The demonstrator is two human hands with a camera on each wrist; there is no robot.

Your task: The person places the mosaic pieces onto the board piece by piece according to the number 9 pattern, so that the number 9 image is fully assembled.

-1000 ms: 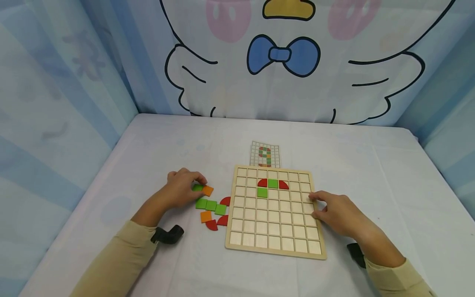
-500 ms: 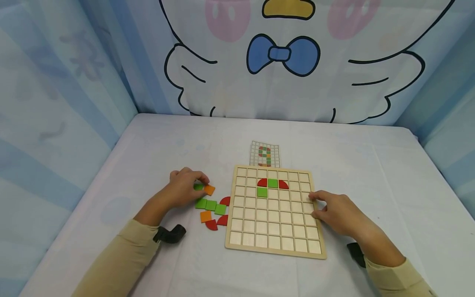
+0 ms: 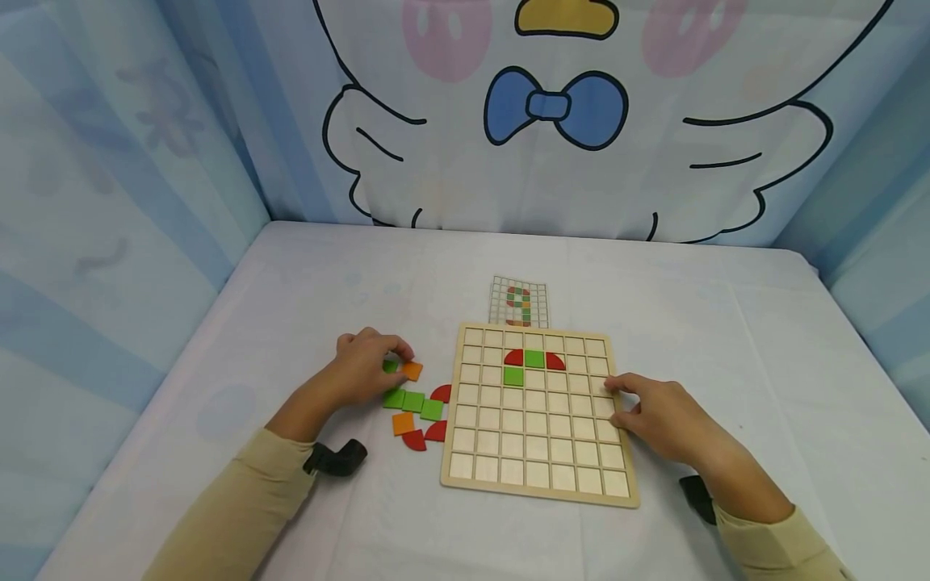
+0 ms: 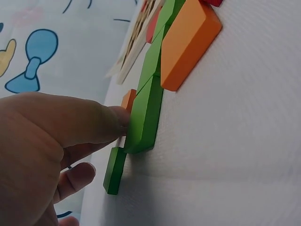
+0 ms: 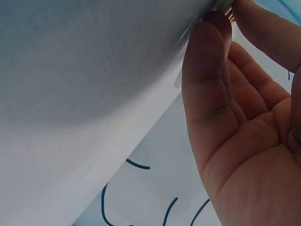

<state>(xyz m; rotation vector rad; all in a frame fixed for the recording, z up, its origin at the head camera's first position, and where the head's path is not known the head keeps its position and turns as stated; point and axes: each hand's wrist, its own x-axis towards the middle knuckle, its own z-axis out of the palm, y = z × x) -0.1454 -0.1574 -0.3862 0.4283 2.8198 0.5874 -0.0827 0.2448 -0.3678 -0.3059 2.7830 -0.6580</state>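
Note:
My left hand (image 3: pixel 363 367) pinches an orange square tile (image 3: pixel 412 371) between thumb and index finger, low over the table left of the board. In the left wrist view that tile (image 4: pixel 129 100) shows only partly behind the thumb. A green tile (image 3: pixel 390 366) lies just under the fingers. The wooden grid board (image 3: pixel 535 446) carries two red quarter-round tiles and two green squares (image 3: pixel 534 359) near its top. My right hand (image 3: pixel 664 415) touches the board's right edge with index fingertip and thumb, held apart; in the right wrist view its other fingers are loosely bent.
Between the left hand and the board lie several loose tiles: a row of green squares (image 3: pixel 413 402), another orange square (image 3: pixel 403 424) and red quarter-rounds (image 3: pixel 414 440). A pattern card (image 3: pixel 538 303) lies behind the board, its lower end covered by it. Curtains hang around the table.
My left hand has shifted slightly to the right, and the orange square tile has slid along with it, away from the green tile. The right hand and the board have stayed in place.

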